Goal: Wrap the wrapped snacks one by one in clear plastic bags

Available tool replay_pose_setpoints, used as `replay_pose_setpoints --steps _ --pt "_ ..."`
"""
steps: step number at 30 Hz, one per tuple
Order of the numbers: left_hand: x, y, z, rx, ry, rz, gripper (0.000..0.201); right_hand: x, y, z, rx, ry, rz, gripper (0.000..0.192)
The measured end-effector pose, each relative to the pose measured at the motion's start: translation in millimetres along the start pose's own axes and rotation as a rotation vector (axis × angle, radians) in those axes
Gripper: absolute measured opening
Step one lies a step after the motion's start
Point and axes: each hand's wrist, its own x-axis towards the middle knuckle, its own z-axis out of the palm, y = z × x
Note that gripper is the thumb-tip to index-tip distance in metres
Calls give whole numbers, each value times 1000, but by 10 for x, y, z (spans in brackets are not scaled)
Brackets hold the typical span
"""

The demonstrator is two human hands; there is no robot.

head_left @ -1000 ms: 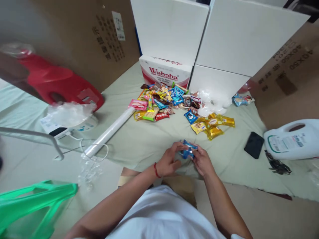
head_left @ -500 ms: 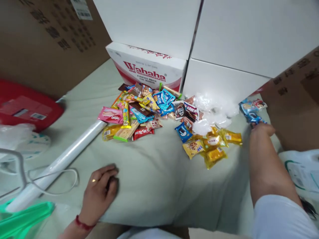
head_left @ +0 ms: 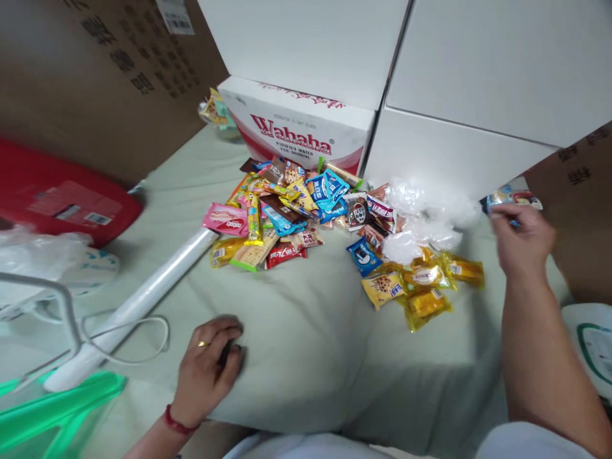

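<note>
My left hand (head_left: 210, 363) lies on the pale green cloth, fingers loosely curled, thumb apart and nothing in its grasp. At the far right my right hand (head_left: 526, 239) is over a small group of snack packets (head_left: 504, 195) beside the white box. Its fingers look bent and parted, with no packet visible in them; they partly hide a blue wrapper underneath. Between the hands are yellow snack packets (head_left: 430, 303), a yellow cookie packet (head_left: 382, 288) and a blue packet (head_left: 364, 256). Clear plastic-wrapped white pieces (head_left: 425, 210) lie behind them. A mixed heap of wrapped snacks (head_left: 282, 210) is farther left.
A Wahaha carton (head_left: 296, 131) and large white boxes (head_left: 473, 146) stand behind the snacks. More packets (head_left: 217, 115) sit behind the carton's left end. At left are a white roll (head_left: 143, 299), a cable (head_left: 165, 335), a red container (head_left: 62, 191) and a green bag (head_left: 62, 408).
The view has shifted, so the scene appears farther right. My right hand has drawn back and up from the blue packet it was touching. My left hand has stayed in place.
</note>
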Motion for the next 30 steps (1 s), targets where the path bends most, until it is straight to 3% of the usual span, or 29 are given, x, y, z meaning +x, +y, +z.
replay_pose_setpoints --steps 3,5,9,11,13,16,19,21,25,30 --pt "-16 16 12 -22 8 -46 13 -288 -458 167 93 -396 -268 28" --pt "-28 23 15 -47 11 -89 12 -413 -644 315 96 -503 -281 21" --pt "-53 35 -1 -148 55 -175 11 -619 -889 421 137 -276 17 19" --pt "-49 97 -21 -236 120 -267 10 -796 -1088 391 317 -137 255 24" --pt "-15 250 -43 -388 148 -384 12 -1053 -1373 378 561 -94 467 29" --pt "123 641 -50 -748 -4 -476 15 -1547 -1900 452 771 -143 599 31" --pt "333 1011 20 -1048 -71 -526 18 -2051 -2411 582 692 -260 575 27" --pt "437 1125 99 -1165 -71 -576 23 -2321 -2680 656 617 -369 520 24" --pt "391 1084 225 -1386 -113 -723 34 -2587 -2985 747 771 -461 570 27" --pt "177 917 148 -1708 -110 -797 44 -2493 -3010 740 1137 -449 817 35"
